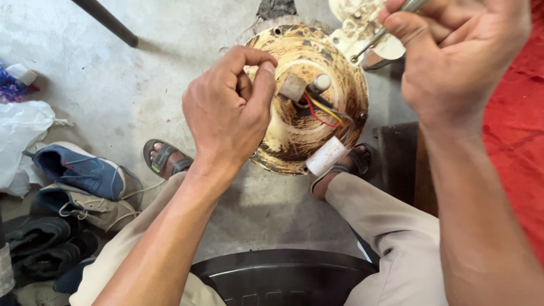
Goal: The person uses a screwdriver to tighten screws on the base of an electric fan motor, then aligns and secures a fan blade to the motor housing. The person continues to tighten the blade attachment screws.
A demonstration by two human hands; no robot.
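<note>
A rusty cream-coloured round fan motor housing [334,62] lies on the concrete floor between my sandalled feet. Red, yellow and black wires [318,110] run from its centre to a white cylindrical capacitor [326,156]. My left hand [226,110] hovers over the housing's left side with fingertips pinched together; anything between them is too small to tell. My right hand [453,51] grips a screwdriver [377,38] whose tip points at a cream bracket [354,17] at the housing's upper right.
Several shoes [79,175] and a white plastic bag [20,133] lie at the left. A black plastic stool [283,277] sits under me. Red cloth [515,130] covers the right side. A dark rod [107,21] slants at the top left.
</note>
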